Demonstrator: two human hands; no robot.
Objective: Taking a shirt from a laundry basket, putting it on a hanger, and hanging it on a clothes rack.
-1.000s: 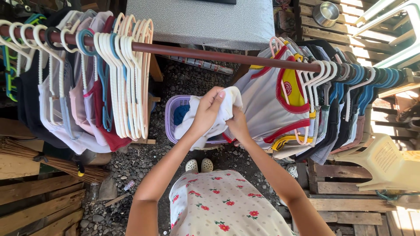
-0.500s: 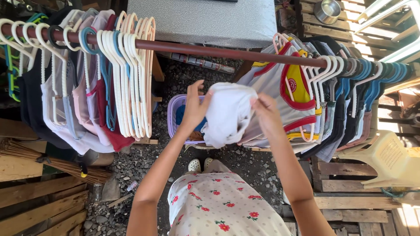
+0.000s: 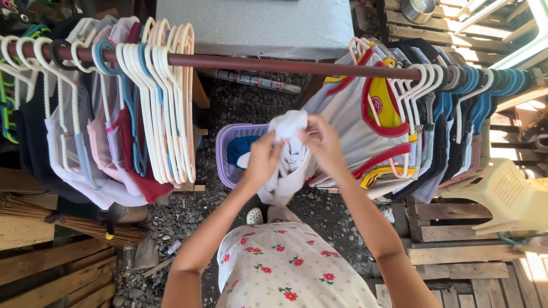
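White garment (image 3: 288, 151) bunched between your hands, held above the purple laundry basket (image 3: 228, 154), just below the brown rail (image 3: 257, 64). Your left hand (image 3: 262, 159) and right hand (image 3: 321, 140) both have fingers clamped on the cloth. Empty hangers (image 3: 165, 97) left, hung shirts (image 3: 371, 120) right

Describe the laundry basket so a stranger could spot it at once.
Find the brown rail across the scene. Under its bare middle stretch, on the gravel, just beyond the hands, sits the basket. It is the only lilac slatted plastic tub, with blue cloth inside.
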